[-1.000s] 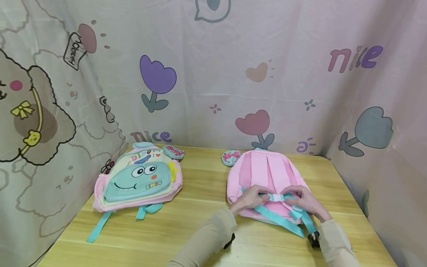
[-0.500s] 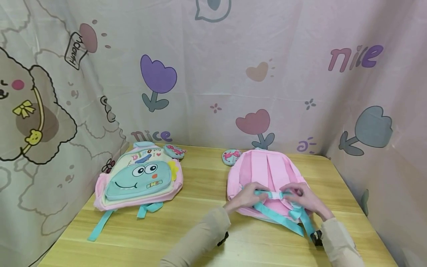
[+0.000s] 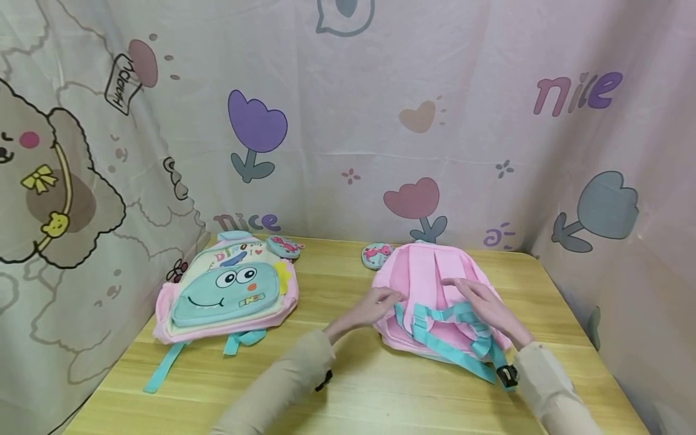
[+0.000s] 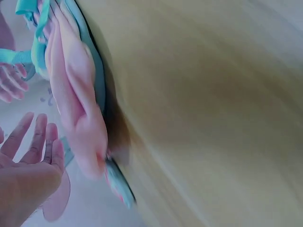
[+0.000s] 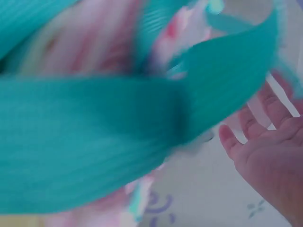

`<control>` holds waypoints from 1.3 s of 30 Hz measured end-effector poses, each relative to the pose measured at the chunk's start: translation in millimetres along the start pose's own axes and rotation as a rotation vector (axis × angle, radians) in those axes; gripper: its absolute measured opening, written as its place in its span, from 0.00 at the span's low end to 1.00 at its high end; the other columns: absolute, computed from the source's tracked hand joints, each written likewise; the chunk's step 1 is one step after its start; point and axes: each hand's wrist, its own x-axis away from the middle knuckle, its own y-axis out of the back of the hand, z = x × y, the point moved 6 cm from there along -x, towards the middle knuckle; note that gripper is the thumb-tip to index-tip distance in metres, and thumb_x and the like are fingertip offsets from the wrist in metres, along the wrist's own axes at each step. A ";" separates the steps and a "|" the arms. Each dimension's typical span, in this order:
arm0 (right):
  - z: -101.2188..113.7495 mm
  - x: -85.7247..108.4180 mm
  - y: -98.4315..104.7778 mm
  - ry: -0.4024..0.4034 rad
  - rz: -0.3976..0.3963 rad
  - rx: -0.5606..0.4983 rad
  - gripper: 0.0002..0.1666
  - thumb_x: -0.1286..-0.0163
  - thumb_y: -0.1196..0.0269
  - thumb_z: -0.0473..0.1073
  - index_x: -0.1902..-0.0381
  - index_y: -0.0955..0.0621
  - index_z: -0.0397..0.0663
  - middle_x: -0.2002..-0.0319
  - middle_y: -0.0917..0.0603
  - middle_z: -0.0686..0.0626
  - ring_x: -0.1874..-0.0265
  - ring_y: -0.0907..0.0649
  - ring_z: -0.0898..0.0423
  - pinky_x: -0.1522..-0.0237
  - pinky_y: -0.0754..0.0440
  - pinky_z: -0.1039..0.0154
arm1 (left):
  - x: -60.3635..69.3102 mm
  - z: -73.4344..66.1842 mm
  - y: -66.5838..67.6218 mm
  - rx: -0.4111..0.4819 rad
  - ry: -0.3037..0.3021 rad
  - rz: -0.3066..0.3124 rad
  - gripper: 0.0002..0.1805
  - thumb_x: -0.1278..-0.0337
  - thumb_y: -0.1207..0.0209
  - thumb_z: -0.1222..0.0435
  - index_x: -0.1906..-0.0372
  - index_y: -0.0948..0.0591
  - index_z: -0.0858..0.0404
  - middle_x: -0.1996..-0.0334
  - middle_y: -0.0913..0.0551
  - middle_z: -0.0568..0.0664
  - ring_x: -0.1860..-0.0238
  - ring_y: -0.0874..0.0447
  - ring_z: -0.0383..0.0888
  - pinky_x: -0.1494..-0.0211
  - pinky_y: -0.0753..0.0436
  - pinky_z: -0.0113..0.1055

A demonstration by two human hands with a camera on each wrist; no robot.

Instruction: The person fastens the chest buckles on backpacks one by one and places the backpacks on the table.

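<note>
A pink backpack (image 3: 418,266) lies on the table's right side, its back panel and shoulder straps facing up. Turquoise webbing straps (image 3: 454,356) loop across its lower part. My left hand (image 3: 372,307) is raised by the bag's left edge, holding nothing; its fingers spread loosely in the left wrist view. Over the right half of the bag hovers my right hand (image 3: 484,305), fingers extended, with nothing gripped. In the right wrist view a turquoise strap (image 5: 94,142) passes close to the camera, apart from the fingers. The pale buckle on the cross strap cannot be made out.
Another backpack (image 3: 228,296) with a smiling cartoon face lies at the left, turquoise straps trailing toward the front. Small round pouches (image 3: 377,256) sit beside both bags. A patterned curtain (image 3: 337,121) hangs behind the wooden table (image 3: 348,386).
Both hands have let go of the buckled cross strap. The left moved left and up, away from it; the right lifted with its fingers straightened. The strap now lies slack on the bag.
</note>
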 end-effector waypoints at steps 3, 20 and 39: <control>14.9 -7.4 -2.1 0.002 0.031 -0.007 0.31 0.16 0.61 0.55 0.31 0.26 0.42 0.32 0.24 0.36 0.27 0.33 0.33 0.30 0.42 0.26 | 11.5 3.7 17.1 -0.016 0.010 0.015 0.24 0.20 0.58 0.58 0.40 0.20 0.70 0.40 0.17 0.60 0.35 0.22 0.55 0.30 0.26 0.52; 93.4 -59.8 -60.4 0.149 0.336 0.156 0.30 0.21 0.47 0.51 0.30 0.28 0.38 0.34 0.22 0.36 0.34 0.22 0.40 0.32 0.26 0.42 | 114.9 37.1 156.2 -0.295 0.106 -0.145 0.22 0.23 0.51 0.54 0.35 0.21 0.60 0.34 0.22 0.60 0.29 0.30 0.62 0.27 0.34 0.63; 109.8 -126.7 -193.7 0.077 0.473 -0.078 0.27 0.24 0.42 0.46 0.31 0.28 0.41 0.32 0.25 0.34 0.33 0.23 0.37 0.34 0.22 0.49 | 237.2 100.9 274.5 -0.657 0.168 -0.360 0.13 0.46 0.31 0.64 0.55 0.12 0.62 0.39 0.26 0.75 0.38 0.35 0.77 0.42 0.42 0.77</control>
